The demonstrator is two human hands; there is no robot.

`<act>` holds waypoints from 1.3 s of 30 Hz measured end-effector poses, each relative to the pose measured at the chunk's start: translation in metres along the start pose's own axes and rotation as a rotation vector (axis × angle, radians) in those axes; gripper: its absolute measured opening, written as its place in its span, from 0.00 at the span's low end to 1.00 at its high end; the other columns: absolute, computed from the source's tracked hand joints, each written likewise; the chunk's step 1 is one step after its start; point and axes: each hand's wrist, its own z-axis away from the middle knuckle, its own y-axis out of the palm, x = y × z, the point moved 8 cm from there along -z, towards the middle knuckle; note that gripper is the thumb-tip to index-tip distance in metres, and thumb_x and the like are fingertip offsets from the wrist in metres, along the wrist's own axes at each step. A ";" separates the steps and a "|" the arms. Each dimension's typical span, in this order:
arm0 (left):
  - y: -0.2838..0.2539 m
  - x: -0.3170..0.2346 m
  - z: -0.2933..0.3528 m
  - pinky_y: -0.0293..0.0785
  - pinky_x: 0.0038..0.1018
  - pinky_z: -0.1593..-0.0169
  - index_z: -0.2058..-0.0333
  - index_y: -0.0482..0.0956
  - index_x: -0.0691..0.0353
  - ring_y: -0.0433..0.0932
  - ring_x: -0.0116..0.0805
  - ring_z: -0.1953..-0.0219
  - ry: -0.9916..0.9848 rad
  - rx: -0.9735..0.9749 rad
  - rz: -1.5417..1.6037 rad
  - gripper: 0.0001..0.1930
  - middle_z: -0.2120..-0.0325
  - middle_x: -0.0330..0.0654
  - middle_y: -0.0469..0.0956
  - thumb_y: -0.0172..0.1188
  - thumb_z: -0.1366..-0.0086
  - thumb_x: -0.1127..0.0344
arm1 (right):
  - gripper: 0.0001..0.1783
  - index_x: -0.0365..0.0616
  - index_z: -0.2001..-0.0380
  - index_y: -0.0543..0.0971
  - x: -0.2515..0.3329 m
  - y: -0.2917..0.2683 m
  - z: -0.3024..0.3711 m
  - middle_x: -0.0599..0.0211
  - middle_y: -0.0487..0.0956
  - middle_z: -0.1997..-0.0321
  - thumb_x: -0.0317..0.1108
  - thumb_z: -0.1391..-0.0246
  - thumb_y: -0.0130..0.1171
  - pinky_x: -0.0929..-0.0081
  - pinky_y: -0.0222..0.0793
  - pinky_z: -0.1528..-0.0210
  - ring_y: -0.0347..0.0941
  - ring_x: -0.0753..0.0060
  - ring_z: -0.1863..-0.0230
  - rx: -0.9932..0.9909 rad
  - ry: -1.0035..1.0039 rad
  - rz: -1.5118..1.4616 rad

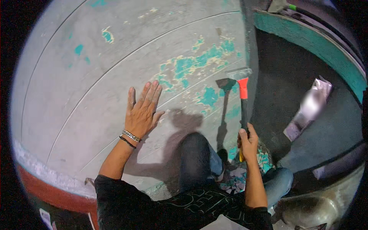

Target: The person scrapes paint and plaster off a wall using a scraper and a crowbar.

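My left hand (pixel 142 109) lies flat on the pale grey wall (pixel 88 99), its fingers stretched upward and the thumb apart. In my right hand (pixel 249 142) is the dark handle of a long scraper (pixel 243 90) with a red neck and a yellow butt end. The scraper points upward, its wide blade near the right edge of the wall; whether the blade touches the surface I cannot tell. Left of the blade, the grey coat is gone in ragged patches of turquoise paint (pixel 186 66). The scraper's shadow falls on the wall beside it.
Flaked paint chips (pixel 235 180) lie on the floor by my legs. To the right, a bright crumpled strip (pixel 308 109) lies on a dark surface, bounded by a curved turquoise ledge (pixel 310 42). A rounded metallic object (pixel 310 211) is at lower right, a red-brown band (pixel 53 188) at lower left.
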 end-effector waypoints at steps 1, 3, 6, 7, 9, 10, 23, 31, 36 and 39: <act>0.000 0.002 0.001 0.32 0.47 0.33 0.37 0.51 0.55 0.43 0.33 0.32 -0.009 0.015 -0.014 0.41 0.34 0.38 0.48 0.54 0.45 0.45 | 0.20 0.35 0.49 0.68 -0.003 0.000 0.001 0.76 0.66 0.82 0.35 0.42 0.51 0.82 0.57 0.84 0.60 0.85 0.85 0.004 0.011 -0.006; -0.002 0.003 -0.001 0.32 0.48 0.33 0.37 0.52 0.55 0.43 0.33 0.32 -0.011 -0.020 0.002 0.41 0.35 0.37 0.48 0.54 0.45 0.44 | 0.19 0.36 0.50 0.69 -0.003 0.006 0.001 0.76 0.65 0.82 0.35 0.42 0.50 0.82 0.57 0.84 0.60 0.85 0.85 0.016 0.007 -0.010; -0.003 -0.003 -0.013 0.31 0.47 0.33 0.37 0.52 0.54 0.44 0.33 0.32 0.028 0.007 0.037 0.41 0.35 0.37 0.49 0.54 0.45 0.43 | 0.18 0.38 0.51 0.70 -0.003 0.012 0.001 0.76 0.65 0.82 0.36 0.41 0.50 0.82 0.57 0.84 0.59 0.85 0.86 0.032 0.010 -0.001; -0.003 -0.003 -0.016 0.31 0.47 0.33 0.37 0.52 0.54 0.44 0.33 0.32 0.022 0.011 0.036 0.41 0.35 0.37 0.49 0.54 0.45 0.43 | 0.18 0.38 0.51 0.71 -0.004 0.014 -0.001 0.76 0.65 0.82 0.37 0.41 0.50 0.82 0.57 0.84 0.59 0.86 0.86 0.038 0.013 0.012; 0.001 -0.008 -0.018 0.29 0.47 0.33 0.37 0.53 0.54 0.45 0.31 0.33 0.076 0.063 0.054 0.40 0.35 0.36 0.49 0.53 0.45 0.43 | 0.17 0.39 0.52 0.71 -0.004 0.016 0.000 0.77 0.65 0.82 0.37 0.41 0.50 0.82 0.57 0.84 0.59 0.86 0.86 0.038 0.021 -0.011; 0.002 -0.006 -0.016 0.29 0.47 0.33 0.37 0.53 0.54 0.45 0.31 0.33 0.076 0.061 0.054 0.40 0.35 0.36 0.49 0.53 0.45 0.43 | 0.17 0.39 0.52 0.71 -0.003 0.016 0.000 0.77 0.65 0.82 0.37 0.41 0.50 0.82 0.56 0.84 0.59 0.86 0.86 0.031 0.020 -0.011; -0.003 -0.001 -0.013 0.31 0.44 0.32 0.36 0.51 0.54 0.44 0.31 0.32 0.102 0.023 0.019 0.41 0.35 0.35 0.49 0.52 0.45 0.42 | 0.14 0.40 0.57 0.70 -0.003 0.007 -0.001 0.76 0.64 0.84 0.38 0.41 0.50 0.82 0.56 0.85 0.59 0.85 0.86 0.014 0.012 -0.012; -0.007 -0.025 -0.072 0.34 0.41 0.32 0.36 0.49 0.60 0.43 0.37 0.32 0.100 -0.082 0.105 0.43 0.35 0.41 0.48 0.55 0.45 0.45 | 0.26 0.43 0.39 0.60 -0.034 0.010 -0.007 0.75 0.65 0.80 0.38 0.39 0.46 0.81 0.58 0.85 0.60 0.84 0.86 -0.059 0.075 0.006; 0.015 -0.093 -0.134 0.35 0.38 0.31 0.37 0.49 0.66 0.41 0.39 0.32 0.284 -0.155 0.080 0.43 0.35 0.45 0.46 0.52 0.44 0.44 | 0.25 0.43 0.40 0.60 -0.036 0.000 -0.010 0.76 0.64 0.81 0.38 0.39 0.46 0.83 0.57 0.84 0.58 0.85 0.86 -0.056 -0.069 0.108; 0.037 -0.124 -0.154 0.35 0.37 0.31 0.38 0.50 0.67 0.41 0.39 0.32 0.356 -0.124 0.022 0.44 0.35 0.45 0.46 0.53 0.44 0.43 | 0.25 0.43 0.40 0.62 -0.019 0.004 -0.003 0.76 0.67 0.78 0.40 0.39 0.46 0.84 0.59 0.81 0.63 0.85 0.82 -0.049 0.083 -0.034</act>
